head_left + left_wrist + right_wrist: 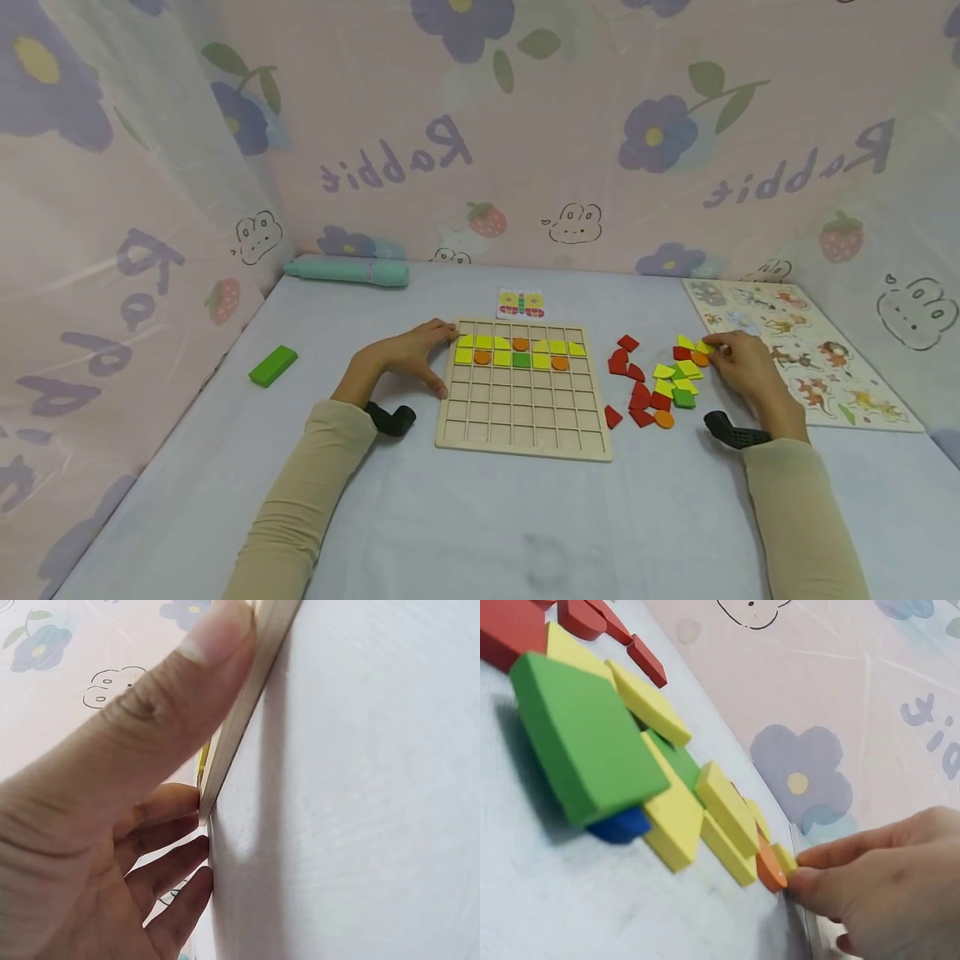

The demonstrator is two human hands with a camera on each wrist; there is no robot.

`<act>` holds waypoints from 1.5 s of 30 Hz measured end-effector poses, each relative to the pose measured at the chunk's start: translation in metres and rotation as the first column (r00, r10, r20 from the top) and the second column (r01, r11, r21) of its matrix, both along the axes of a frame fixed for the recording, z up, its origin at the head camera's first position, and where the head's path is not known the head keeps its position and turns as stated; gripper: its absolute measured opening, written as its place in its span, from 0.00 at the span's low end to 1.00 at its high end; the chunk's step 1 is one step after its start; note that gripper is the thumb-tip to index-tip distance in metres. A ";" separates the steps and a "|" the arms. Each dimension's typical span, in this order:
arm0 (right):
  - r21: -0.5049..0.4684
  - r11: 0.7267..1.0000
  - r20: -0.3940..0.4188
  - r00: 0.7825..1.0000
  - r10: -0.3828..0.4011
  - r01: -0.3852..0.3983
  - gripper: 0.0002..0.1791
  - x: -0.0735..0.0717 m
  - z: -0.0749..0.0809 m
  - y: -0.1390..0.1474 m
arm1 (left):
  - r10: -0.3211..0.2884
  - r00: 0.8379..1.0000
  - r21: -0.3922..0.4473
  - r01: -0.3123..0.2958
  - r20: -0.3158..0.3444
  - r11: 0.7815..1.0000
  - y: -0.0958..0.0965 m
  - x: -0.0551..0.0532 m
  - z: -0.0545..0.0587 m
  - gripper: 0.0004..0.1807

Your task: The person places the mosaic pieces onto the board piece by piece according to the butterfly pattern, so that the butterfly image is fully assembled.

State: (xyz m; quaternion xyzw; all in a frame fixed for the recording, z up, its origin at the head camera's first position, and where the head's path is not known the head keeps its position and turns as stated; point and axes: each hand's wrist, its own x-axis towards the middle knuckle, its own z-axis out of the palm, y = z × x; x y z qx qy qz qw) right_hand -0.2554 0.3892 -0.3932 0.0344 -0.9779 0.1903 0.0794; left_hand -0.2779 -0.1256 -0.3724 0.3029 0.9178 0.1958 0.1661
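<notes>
A wooden grid board (517,417) lies mid-table, its two rows near the top filled with yellow, orange and green pieces. My left hand (408,354) rests at its left edge, fingers spread: the thumb (214,645) touches the rim nearer me and the other fingertips reach the far corner. To the right of the board is a loose pile of red, yellow, green and orange pieces. At the pile's far right, my right hand (742,367) pinches a yellow piece (785,859) between thumb and forefinger. An orange disc (769,864) sits right beside that piece.
Behind the board lies a small pattern card (521,304). An animal picture board (847,358) is on the right, partly under my right hand. A green block (273,366) lies at left, a mint-coloured tube-like object (348,271) at the back. Printed curtains enclose the table.
</notes>
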 end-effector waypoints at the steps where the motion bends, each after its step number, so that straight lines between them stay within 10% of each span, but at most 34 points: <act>1: 0.000 1.000 -0.017 1.000 -0.008 0.008 0.14 0.000 0.000 -0.001 | 0.000 1.000 0.000 0.000 -0.001 1.000 0.000 0.000 0.000 0.56; 11: -0.101 0.977 -0.119 0.978 0.173 -0.185 0.16 -0.003 0.019 -0.058 | 0.015 1.000 0.007 -0.015 0.021 1.000 -0.001 0.000 -0.001 0.56; 19: -0.150 0.863 -0.131 0.875 0.466 -0.482 0.11 0.002 0.018 -0.119 | 0.015 1.000 0.001 -0.015 0.024 1.000 0.000 -0.001 0.000 0.56; 25: -0.179 0.810 -0.041 0.827 0.561 -0.558 0.09 0.003 0.011 -0.136 | 0.014 1.000 0.007 -0.014 0.027 1.000 0.001 -0.001 0.000 0.56; 45: -0.125 0.846 -0.016 0.853 0.521 -0.519 0.07 0.002 0.010 -0.141 | 0.014 1.000 0.009 -0.014 0.021 1.000 0.000 0.000 0.001 0.55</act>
